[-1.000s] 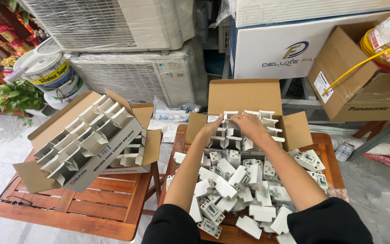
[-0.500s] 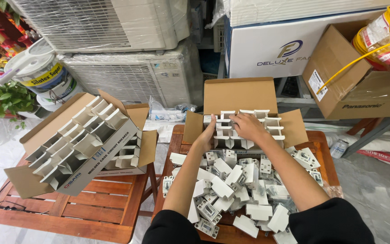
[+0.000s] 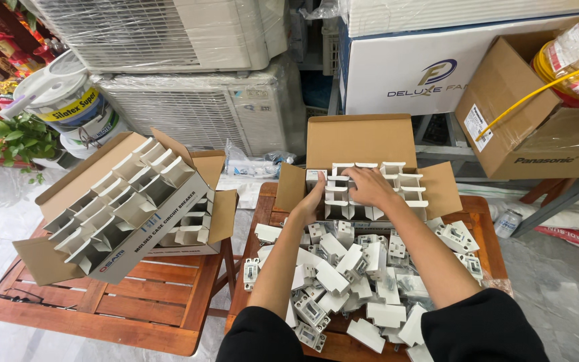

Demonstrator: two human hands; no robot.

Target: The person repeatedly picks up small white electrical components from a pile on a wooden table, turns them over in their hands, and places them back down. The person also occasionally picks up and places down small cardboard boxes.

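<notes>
An open brown cardboard box (image 3: 360, 137) with white card dividers (image 3: 403, 184) stands at the far side of a small wooden table (image 3: 482, 221). My left hand (image 3: 314, 198) rests flat against the box's left front edge. My right hand (image 3: 368, 186) lies palm down on top of the dividers, fingers pressing into the cells. I cannot tell whether it holds anything. In front of the box lies a heap of several small white circuit breakers (image 3: 343, 268), between my forearms.
To the left, a second open box with white dividers (image 3: 125, 208) lies tilted on a slatted wooden table (image 3: 122, 308). Behind stand wrapped air-conditioner units (image 3: 189, 100), a white carton (image 3: 423, 67), a brown carton with yellow cable (image 3: 544, 127), a paint bucket (image 3: 68, 107) and a plant (image 3: 18, 137).
The camera has shifted slightly. My right hand has moved a little left and down onto the dividers; my left hand stays at the box's left edge.
</notes>
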